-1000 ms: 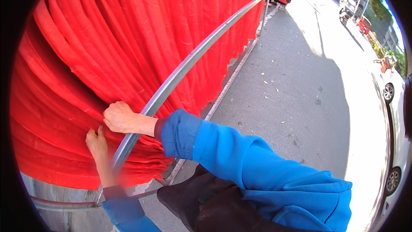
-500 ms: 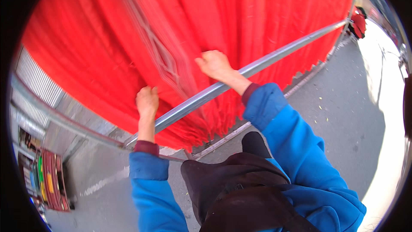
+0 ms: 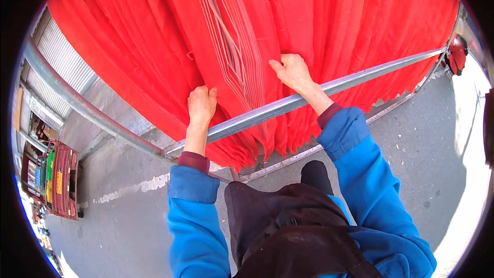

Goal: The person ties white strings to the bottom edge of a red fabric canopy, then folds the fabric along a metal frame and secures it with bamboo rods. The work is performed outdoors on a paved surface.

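Observation:
A broad sheet of red cloth (image 3: 339,15) hangs in long folds over a metal frame, with a band of pale lines (image 3: 234,56) running down it between my hands. My left hand (image 3: 202,104) is closed on a gathered fold of the cloth, its forearm crossing the grey metal rail (image 3: 247,120). Farther right and a little higher, my right hand (image 3: 293,72) also grips the cloth, thumb pointing left. Both wrists reach over the rail. Below it the cloth bunches into ragged lower edges. The fingertips of both hands are hidden in the folds.
A curved metal post (image 3: 87,98) rises at the left end of the rail. A lower bar (image 3: 309,153) runs near the ground by my feet. On the left stands a dark red truck (image 3: 64,180) on the grey pavement. A person in red (image 3: 456,56) is at the far right.
The view has shifted, so cloth, rail and hands all sit farther right in the picture. Both hands keep their hold, and the cloth's pale band now appears less blurred.

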Demonstrator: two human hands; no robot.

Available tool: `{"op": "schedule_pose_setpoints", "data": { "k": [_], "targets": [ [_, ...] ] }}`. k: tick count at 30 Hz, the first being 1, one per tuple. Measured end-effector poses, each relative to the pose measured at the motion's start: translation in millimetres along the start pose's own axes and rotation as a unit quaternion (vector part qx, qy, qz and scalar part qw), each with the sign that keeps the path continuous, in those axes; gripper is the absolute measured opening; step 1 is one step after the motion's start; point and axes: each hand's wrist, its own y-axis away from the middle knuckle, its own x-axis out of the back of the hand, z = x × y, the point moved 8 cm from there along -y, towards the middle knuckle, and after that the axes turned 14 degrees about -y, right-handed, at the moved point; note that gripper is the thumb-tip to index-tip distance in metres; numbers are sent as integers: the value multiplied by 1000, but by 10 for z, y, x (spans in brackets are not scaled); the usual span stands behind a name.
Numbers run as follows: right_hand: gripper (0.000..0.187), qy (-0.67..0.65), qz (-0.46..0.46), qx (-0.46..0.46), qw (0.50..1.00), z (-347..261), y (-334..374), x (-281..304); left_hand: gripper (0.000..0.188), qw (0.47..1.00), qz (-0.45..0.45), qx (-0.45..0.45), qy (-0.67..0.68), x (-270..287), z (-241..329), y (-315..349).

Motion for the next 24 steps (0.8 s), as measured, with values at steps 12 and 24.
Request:
{"op": "schedule_pose_setpoints", "data": {
  "k": [12,24],
  "targets": [
    [22,-238,-95,163,953,-509,228,-78,31,940,156,-119,279,413,770,277],
    [15,-204,-45,202,957,-603,254,-119,17,924,212,-102,300,418,775,251]
  ]
}}
